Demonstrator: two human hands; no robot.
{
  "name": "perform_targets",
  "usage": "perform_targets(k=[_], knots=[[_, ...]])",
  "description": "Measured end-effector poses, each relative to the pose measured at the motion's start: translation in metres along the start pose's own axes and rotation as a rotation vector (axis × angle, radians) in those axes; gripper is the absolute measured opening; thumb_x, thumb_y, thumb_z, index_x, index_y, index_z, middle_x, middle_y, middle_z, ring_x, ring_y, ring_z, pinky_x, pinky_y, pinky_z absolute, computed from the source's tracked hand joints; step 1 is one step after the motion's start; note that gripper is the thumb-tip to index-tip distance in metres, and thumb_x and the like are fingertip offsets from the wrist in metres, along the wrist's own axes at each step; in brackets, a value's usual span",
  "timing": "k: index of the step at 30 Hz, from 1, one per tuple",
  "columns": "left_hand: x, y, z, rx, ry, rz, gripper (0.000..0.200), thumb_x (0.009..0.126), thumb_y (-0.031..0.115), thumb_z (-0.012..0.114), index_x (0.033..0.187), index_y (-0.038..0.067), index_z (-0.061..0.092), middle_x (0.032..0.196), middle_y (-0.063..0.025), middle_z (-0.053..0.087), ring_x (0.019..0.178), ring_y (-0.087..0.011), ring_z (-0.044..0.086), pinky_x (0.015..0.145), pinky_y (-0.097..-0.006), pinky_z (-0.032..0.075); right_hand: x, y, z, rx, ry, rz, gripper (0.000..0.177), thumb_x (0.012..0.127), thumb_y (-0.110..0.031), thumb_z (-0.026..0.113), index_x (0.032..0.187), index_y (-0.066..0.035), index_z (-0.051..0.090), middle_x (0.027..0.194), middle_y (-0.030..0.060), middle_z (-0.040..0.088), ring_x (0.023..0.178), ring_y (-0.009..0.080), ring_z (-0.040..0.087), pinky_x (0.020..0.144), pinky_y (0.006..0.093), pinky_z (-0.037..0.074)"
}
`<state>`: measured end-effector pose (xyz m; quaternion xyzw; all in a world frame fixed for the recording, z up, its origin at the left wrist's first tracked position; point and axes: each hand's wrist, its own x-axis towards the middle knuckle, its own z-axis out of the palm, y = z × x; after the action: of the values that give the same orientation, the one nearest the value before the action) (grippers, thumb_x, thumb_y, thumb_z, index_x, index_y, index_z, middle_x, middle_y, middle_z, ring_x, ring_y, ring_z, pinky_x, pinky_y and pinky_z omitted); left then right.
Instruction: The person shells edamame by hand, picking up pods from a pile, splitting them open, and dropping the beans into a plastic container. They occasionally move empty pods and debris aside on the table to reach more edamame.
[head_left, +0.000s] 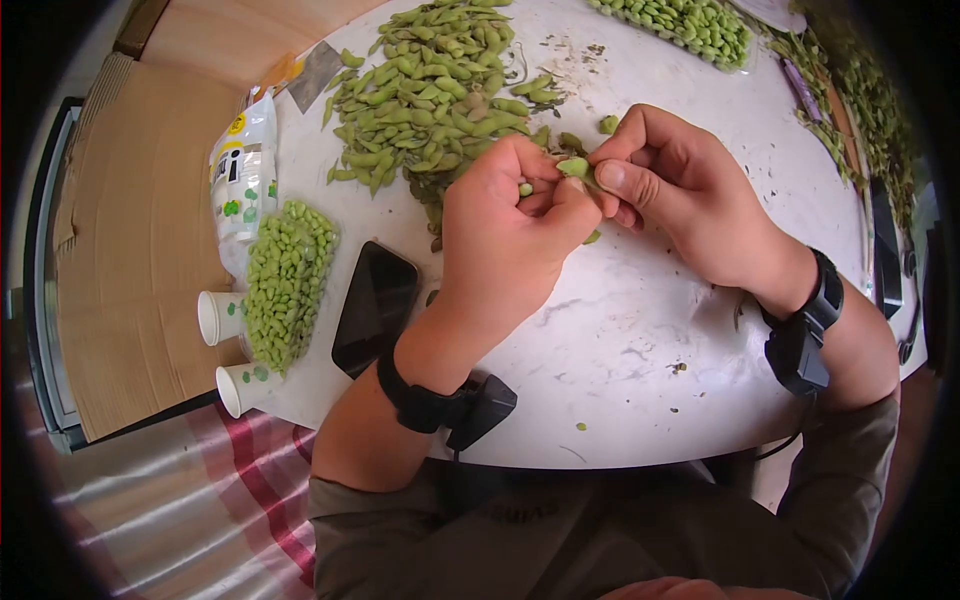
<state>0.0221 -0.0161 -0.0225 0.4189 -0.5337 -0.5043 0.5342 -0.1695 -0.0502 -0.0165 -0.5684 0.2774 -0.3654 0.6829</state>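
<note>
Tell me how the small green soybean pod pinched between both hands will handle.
The green soybean pod is probably light and a little pliable: the left hand and right hand work it with fingertips alone. The round green bean beside it would likely roll.

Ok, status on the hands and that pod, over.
Left hand and right hand both pinching one green pod above the table. Pod pile just behind, phone off left. Nothing in the way.

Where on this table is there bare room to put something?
Bare tabletop lies below the left hand and right hand, pinching an edamame pod, right of the phone. Crowded: pod pile beyond, shelled beans and paper cups left.
</note>
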Motion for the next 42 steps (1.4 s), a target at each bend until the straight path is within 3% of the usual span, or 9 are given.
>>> perform_targets(k=[5,7,19,22,26,31,34,36,42], knots=[[-0.003,0.001,0.003,-0.01,0.0,0.058,0.013,0.093,-0.008,0.064,0.093,-0.002,0.052,0.083,-0.007,0.067,0.074,-0.0072,0.066,0.06,-0.0209,0.052,0.002,0.0,-0.007,-0.006,-0.056,0.011,0.014,0.106,-0.015,0.061,0.103,-0.001,0.06,0.084,0.0014,0.064,0.074,0.0063,0.055,0.065,0.0216,0.045],[-0.001,0.0,-0.005,0.366,0.042,0.128,0.011,0.093,-0.008,0.064,0.095,-0.003,0.054,0.085,-0.0066,0.066,0.074,-0.006,0.064,0.062,-0.0203,0.052,0.002,-0.005,-0.01,0.023,-0.094,0.041,0.014,0.106,-0.015,0.061,0.103,-0.001,0.061,0.083,0.001,0.064,0.074,0.0063,0.055,0.064,0.0215,0.044],[0.001,-0.002,0.0,0.305,0.054,0.009,0.005,0.097,0.0,0.065,0.101,-0.002,0.064,0.079,0.0003,0.059,0.067,-0.0028,0.053,0.058,-0.0211,0.044,0.009,-0.004,-0.017,0.466,0.01,0.097,0.02,0.108,-0.013,0.051,0.121,-0.001,0.059,0.089,0.0043,0.061,0.081,0.0134,0.057,0.072,0.0248,0.047],[-0.002,-0.006,-0.005,0.511,-0.079,0.103,0.01,0.098,-0.003,0.064,0.106,0.0,0.068,0.074,0.0083,0.05,0.066,-0.0001,0.038,0.058,-0.0185,0.034,0.011,-0.003,-0.015,0.405,0.1,0.068,0.021,0.108,-0.014,0.05,0.122,-0.001,0.059,0.092,0.0052,0.063,0.082,0.0134,0.058,0.076,0.0255,0.048],[-0.002,-0.001,-0.002,0.577,-0.135,0.155,0.01,0.099,0.0,0.064,0.106,0.001,0.07,0.074,0.0086,0.049,0.066,-0.0008,0.037,0.058,-0.0192,0.034,0.008,-0.001,-0.021,0.343,0.014,0.02,0.022,0.107,-0.015,0.055,0.123,-0.001,0.06,0.1,0.0073,0.071,0.087,0.0107,0.063,0.079,0.0239,0.052],[0.001,0.009,-0.001,0.39,0.088,0.03,0.01,0.096,0.002,0.069,0.105,-0.002,0.069,0.071,0.0027,0.055,0.061,-0.0032,0.046,0.054,-0.022,0.038,0.009,0.0,-0.021,0.161,0.048,-0.052,0.019,0.108,-0.019,0.055,0.119,-0.004,0.059,0.099,0.0067,0.073,0.086,0.0083,0.061,0.077,0.0216,0.048],[-0.002,0.011,0.004,0.244,0.174,0.059,0.013,0.097,0.005,0.071,0.108,0.0,0.07,0.07,0.0079,0.048,0.061,0.0003,0.04,0.053,-0.0191,0.034,0.004,-0.001,-0.012,0.141,0.001,-0.061,0.02,0.109,-0.019,0.055,0.119,-0.002,0.058,0.099,0.0065,0.073,0.089,0.0073,0.061,0.079,0.0222,0.048],[-0.002,0.01,0.003,0.287,0.215,0.145,0.014,0.096,0.005,0.072,0.11,0.0,0.07,0.07,0.0084,0.046,0.061,0.0003,0.038,0.053,-0.0189,0.033,0.0,-0.004,-0.005,-0.084,0.029,-0.166,0.019,0.108,-0.016,0.056,0.119,-0.001,0.058,0.099,0.0061,0.072,0.093,0.0076,0.061,0.083,0.0232,0.048],[-0.003,0.007,0.005,0.42,0.199,0.263,0.017,0.095,0.005,0.075,0.111,0.001,0.071,0.071,0.0088,0.045,0.061,-0.0011,0.036,0.053,-0.019,0.033,-0.002,0.003,0.0,-0.101,0.075,-0.236,0.023,0.109,-0.014,0.055,0.124,0.002,0.058,0.101,0.0066,0.071,0.095,0.0096,0.062,0.089,0.0252,0.049]])
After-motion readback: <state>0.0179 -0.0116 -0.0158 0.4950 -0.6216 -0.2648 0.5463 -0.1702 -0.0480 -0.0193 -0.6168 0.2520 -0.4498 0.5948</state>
